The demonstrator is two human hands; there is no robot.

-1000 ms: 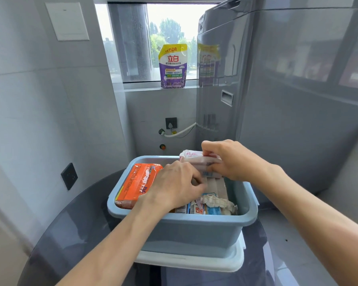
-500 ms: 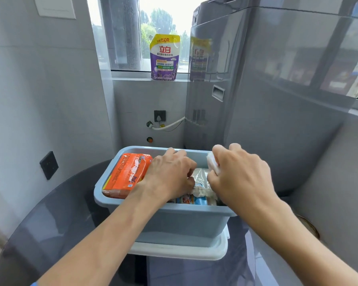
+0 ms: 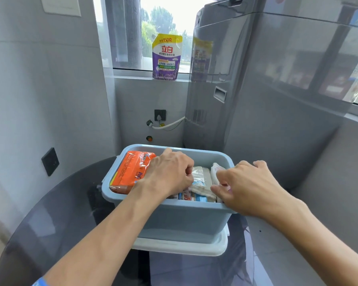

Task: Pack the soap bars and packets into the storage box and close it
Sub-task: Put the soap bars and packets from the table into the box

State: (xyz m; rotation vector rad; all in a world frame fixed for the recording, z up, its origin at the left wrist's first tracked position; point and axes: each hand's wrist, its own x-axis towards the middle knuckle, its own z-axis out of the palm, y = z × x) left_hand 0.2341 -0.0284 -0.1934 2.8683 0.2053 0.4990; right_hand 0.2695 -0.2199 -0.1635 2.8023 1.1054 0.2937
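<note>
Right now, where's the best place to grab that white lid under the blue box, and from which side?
Probably the white lid's near right corner, taken from the right. It lies flat under the blue storage box, and only its front edge and that corner stick out past the box, leaving room for fingers there. The box must come off it first.

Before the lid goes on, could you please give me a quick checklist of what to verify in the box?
1. Orange packet inside storage box: ok, though its far end sits about rim height.
2. White packet below the rim: not ok, it stands at rim level.
3. Left hand clear of the box: not ok, it is among the packets.
4. Right hand clear: not ok, over the rim.
5. White lid reachable: not ok, the box sits on it.
</note>
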